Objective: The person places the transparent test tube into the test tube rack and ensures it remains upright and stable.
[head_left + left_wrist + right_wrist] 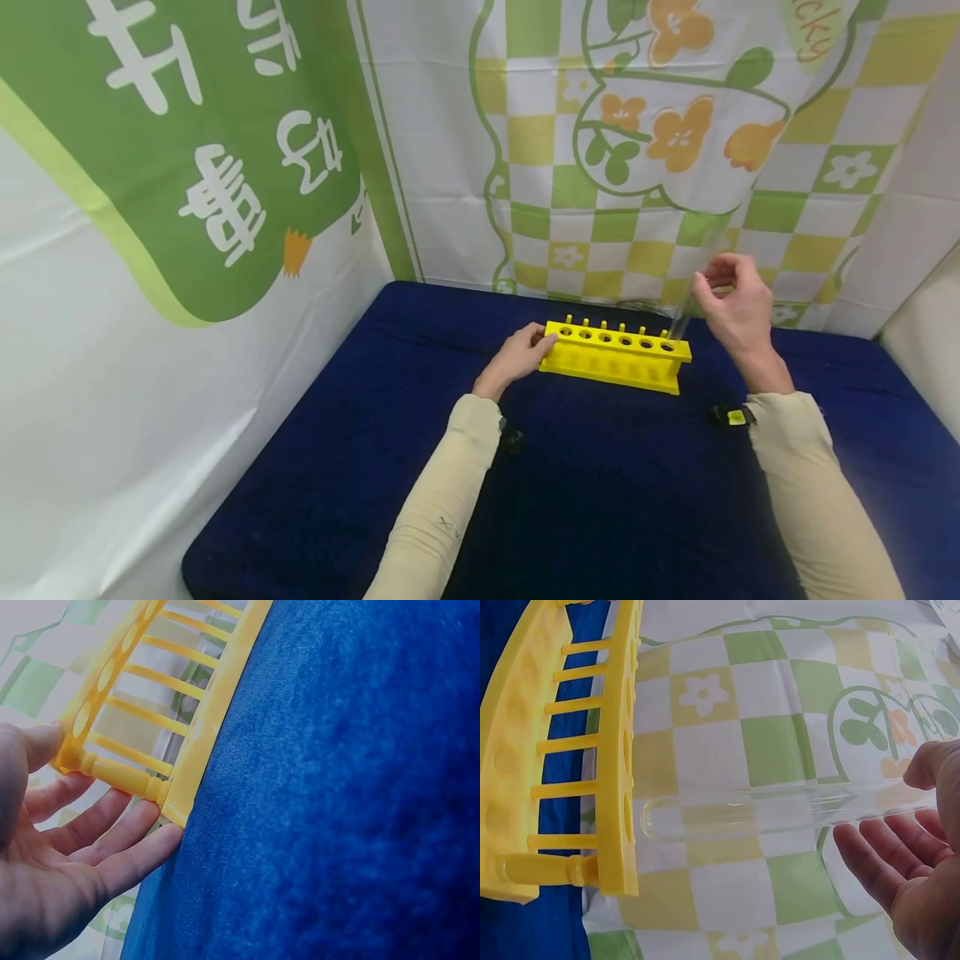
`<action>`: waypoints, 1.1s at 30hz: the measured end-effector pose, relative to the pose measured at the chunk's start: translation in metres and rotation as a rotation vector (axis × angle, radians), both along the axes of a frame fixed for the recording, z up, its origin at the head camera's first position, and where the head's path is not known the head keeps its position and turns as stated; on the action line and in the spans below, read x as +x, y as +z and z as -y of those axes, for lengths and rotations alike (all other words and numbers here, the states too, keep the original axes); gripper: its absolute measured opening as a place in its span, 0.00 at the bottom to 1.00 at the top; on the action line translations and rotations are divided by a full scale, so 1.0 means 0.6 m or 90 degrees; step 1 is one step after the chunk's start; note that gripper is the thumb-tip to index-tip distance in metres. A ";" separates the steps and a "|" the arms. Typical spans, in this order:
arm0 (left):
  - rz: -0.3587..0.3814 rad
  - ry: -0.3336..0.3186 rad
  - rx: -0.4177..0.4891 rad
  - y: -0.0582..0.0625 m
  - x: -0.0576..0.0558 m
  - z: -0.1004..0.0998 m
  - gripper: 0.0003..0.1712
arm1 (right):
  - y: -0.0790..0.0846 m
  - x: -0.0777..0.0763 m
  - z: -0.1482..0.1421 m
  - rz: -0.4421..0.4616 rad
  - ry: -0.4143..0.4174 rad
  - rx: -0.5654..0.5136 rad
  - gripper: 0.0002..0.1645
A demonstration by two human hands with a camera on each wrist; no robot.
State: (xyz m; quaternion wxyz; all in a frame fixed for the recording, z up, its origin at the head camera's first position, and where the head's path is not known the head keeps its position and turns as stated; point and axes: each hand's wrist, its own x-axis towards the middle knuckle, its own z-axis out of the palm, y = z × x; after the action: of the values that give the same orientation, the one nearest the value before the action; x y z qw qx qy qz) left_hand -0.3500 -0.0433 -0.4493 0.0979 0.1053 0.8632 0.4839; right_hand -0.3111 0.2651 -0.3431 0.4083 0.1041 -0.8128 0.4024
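Note:
A yellow test tube rack (609, 360) stands on the dark blue cloth, with a row of round holes along its top and short pegs behind them. My left hand (519, 353) holds its left end. In the left wrist view the thumb lies on the top bar, and the fingers (124, 832) reach along the end post to the base. My right hand (738, 304) pinches a clear glass test tube (780, 810) near its upper part. The tube tilts slightly, its rounded bottom close by the hole at the rack's right end. No content shows inside the tube.
The blue cloth-covered table (615, 500) extends around the rack. Behind it hangs a green, yellow and white checked curtain (536, 137), close to the table's back edge. A white sheet with a green print (217, 275) hangs at the left.

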 end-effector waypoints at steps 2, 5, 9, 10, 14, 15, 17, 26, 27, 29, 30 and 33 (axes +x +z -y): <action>0.002 0.000 0.000 0.000 0.001 0.000 0.28 | -0.001 -0.002 0.003 -0.002 0.002 -0.005 0.18; 0.004 0.001 -0.001 -0.001 0.000 0.000 0.28 | -0.001 -0.004 0.005 0.000 0.007 -0.009 0.18; 0.003 -0.001 -0.003 -0.001 0.000 -0.001 0.29 | -0.003 -0.003 0.007 0.007 0.007 -0.007 0.18; 0.002 -0.001 -0.004 -0.001 0.000 -0.001 0.29 | -0.003 -0.003 0.007 0.009 0.006 -0.006 0.18; 0.001 -0.002 -0.001 0.000 0.001 0.000 0.29 | -0.005 -0.002 0.009 0.018 0.001 -0.002 0.18; 0.001 -0.002 -0.001 0.000 0.001 0.000 0.29 | -0.006 -0.002 0.009 0.020 0.001 -0.003 0.18; 0.000 -0.002 0.000 0.000 0.001 0.001 0.28 | -0.007 -0.002 0.010 0.023 0.000 -0.003 0.18; -0.007 -0.001 -0.004 -0.001 0.001 0.000 0.28 | -0.012 -0.005 0.012 0.028 0.001 -0.008 0.18; -0.007 -0.001 -0.005 -0.001 0.001 0.000 0.28 | -0.013 -0.005 0.013 0.029 -0.001 -0.006 0.18; -0.007 -0.002 -0.006 -0.002 0.001 0.000 0.28 | -0.014 -0.003 0.014 0.032 -0.001 -0.005 0.19; -0.008 -0.002 -0.006 -0.002 0.001 0.000 0.28 | -0.015 -0.002 0.015 0.033 -0.001 -0.005 0.18; -0.007 -0.002 -0.004 -0.002 0.001 0.000 0.28 | -0.017 0.001 0.016 0.033 0.002 -0.006 0.18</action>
State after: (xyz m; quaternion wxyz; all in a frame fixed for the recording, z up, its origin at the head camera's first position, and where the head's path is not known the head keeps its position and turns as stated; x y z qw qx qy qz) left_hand -0.3493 -0.0435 -0.4504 0.0944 0.1087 0.8649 0.4808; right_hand -0.3103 0.2554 -0.3534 0.3869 0.0927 -0.8210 0.4095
